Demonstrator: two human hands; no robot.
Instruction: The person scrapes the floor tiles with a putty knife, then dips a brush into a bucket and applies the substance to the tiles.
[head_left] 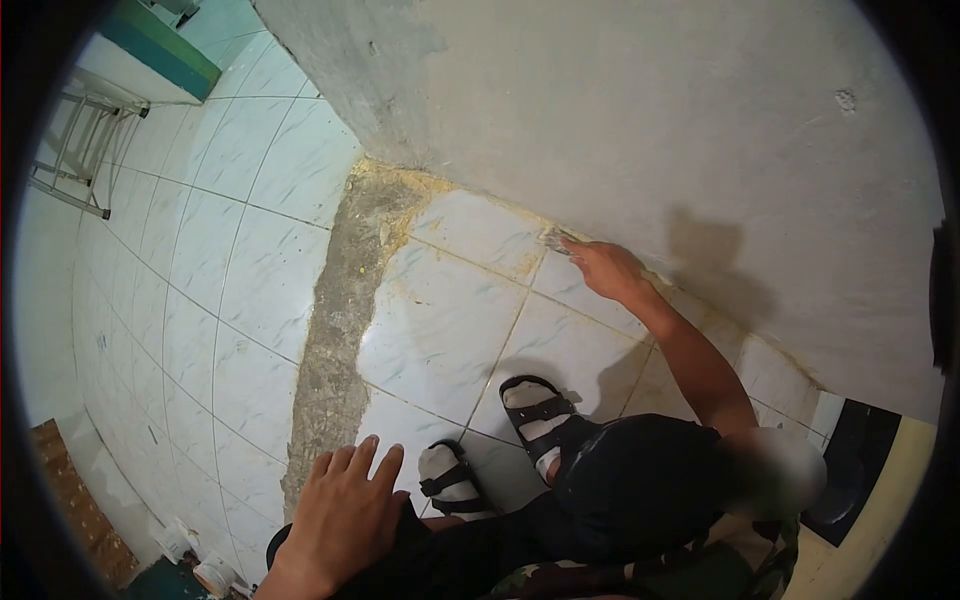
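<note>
Small grey scraper-like tool [553, 238], upper centre of frame, held low, probably so edge meets crumbly yellowish residue [432, 184] along foot of smooth grey wall [640, 110]. Tool juts left beyond right hand [610, 270], fingers clamped on near end. White marbled floor tiles [450, 330] beneath. Left hand [342, 508], lower left, empty, fingers apart, perhaps for balance.

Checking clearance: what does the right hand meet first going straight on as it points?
Probably the yellowish residue along the foot of the wall. The right hand, a small greyish tool at its fingertips, points nearly along that edge. Depth is unclear; it might brush the wall first.
</note>
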